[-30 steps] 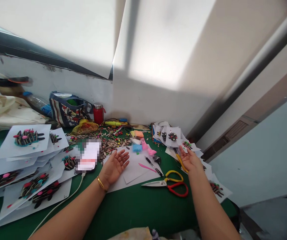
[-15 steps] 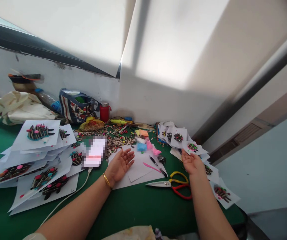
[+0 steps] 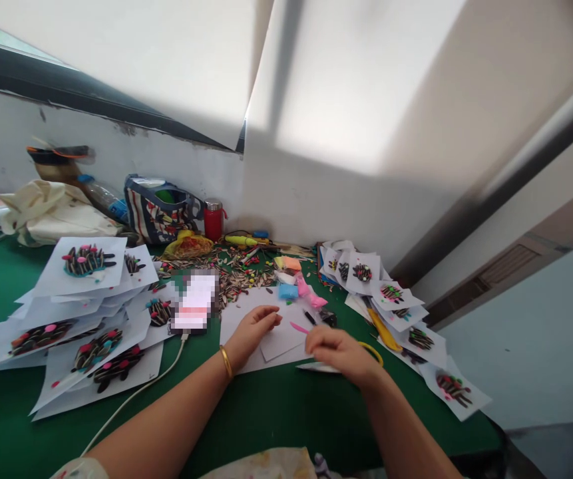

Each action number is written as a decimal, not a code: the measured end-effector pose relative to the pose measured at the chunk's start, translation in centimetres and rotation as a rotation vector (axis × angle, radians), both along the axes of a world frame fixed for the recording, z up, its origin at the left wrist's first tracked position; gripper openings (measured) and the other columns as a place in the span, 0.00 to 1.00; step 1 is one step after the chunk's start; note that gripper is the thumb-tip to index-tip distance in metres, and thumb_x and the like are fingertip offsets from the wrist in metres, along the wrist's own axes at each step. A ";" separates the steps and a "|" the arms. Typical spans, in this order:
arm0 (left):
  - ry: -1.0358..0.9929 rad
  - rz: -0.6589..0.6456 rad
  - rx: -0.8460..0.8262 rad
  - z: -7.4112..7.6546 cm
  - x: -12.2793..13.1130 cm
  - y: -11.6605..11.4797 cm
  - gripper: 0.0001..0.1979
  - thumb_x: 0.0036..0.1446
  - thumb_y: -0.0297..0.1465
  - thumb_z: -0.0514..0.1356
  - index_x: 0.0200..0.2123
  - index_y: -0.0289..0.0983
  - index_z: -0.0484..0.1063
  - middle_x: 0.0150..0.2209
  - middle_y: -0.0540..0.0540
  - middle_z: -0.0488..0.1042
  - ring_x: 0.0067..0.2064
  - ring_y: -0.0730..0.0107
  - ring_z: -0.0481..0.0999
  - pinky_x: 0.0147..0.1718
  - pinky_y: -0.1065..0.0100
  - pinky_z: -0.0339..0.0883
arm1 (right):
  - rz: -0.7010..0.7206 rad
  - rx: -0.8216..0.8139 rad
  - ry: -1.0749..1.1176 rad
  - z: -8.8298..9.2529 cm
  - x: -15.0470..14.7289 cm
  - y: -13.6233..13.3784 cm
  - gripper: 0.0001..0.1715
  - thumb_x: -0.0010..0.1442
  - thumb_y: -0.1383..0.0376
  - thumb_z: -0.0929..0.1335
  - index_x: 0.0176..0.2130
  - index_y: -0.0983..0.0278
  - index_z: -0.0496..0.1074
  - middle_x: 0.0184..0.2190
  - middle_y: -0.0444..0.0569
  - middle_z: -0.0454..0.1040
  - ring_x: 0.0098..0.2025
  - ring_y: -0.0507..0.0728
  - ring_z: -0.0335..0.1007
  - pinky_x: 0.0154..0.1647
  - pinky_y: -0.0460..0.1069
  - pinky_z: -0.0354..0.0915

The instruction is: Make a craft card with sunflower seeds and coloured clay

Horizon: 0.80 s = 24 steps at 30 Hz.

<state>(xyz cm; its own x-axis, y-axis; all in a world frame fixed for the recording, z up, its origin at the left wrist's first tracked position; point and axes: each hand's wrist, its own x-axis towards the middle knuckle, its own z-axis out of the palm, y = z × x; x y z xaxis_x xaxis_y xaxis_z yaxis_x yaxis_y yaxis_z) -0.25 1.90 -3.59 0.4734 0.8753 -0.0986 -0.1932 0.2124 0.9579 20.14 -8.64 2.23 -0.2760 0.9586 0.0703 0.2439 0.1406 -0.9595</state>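
My left hand lies palm down on the white paper sheets, fingers stretched toward a small white paper piece. My right hand hovers knuckles up, fingers curled, over the scissors; only the blade tip and part of the yellow handle show from under it. A pink stick lies just beyond its fingertips. Whether the right hand grips anything is hidden.
A green table carries stacks of paper with seed-and-clay pictures at left and right, a seed pile, clay lumps, a yellow cutter, a phone with cable, a red flask and bags by the wall.
My left hand turned from palm up to palm down on the paper. My right hand left the paper stack at right and moved left over the scissors. The view shifted slightly.
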 end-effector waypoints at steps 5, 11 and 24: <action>0.282 -0.052 0.408 -0.6 -0.1 -0.3 0.15 0.57 0.36 0.57 0.45 0.35 0.73 0.43 0.40 0.77 0.46 0.61 0.76 0.49 0.60 0.67 | 0.445 0.054 -0.265 1.8 -4.7 -0.7 0.11 0.61 0.59 0.68 0.35 0.64 0.77 0.35 0.47 0.76 0.40 0.53 0.71 0.44 0.46 0.64; 0.745 -0.094 0.955 -0.9 -0.5 -1.0 0.18 0.55 0.32 0.59 0.50 0.38 0.73 0.55 0.40 0.73 0.58 0.55 0.68 0.59 0.54 0.59 | -0.291 0.128 -1.021 0.0 -2.1 4.6 0.11 0.63 0.63 0.64 0.36 0.64 0.75 0.37 0.50 0.75 0.41 0.55 0.68 0.42 0.47 0.59; 0.925 -0.275 1.049 0.1 -1.0 -1.6 0.17 0.54 0.34 0.60 0.48 0.44 0.73 0.58 0.42 0.69 0.64 0.46 0.60 0.62 0.33 0.33 | -0.179 -0.054 -1.329 -2.0 -1.4 7.1 0.10 0.55 0.68 0.66 0.39 0.62 0.74 0.39 0.53 0.76 0.39 0.59 0.72 0.36 0.49 0.59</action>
<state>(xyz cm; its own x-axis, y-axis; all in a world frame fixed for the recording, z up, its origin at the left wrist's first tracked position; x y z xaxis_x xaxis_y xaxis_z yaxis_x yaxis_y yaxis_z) -1.21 0.29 -3.48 0.7613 0.6272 0.1644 0.5085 -0.7348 0.4488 18.71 -1.58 0.26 0.0233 0.9814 -0.1904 0.9997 -0.0210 0.0141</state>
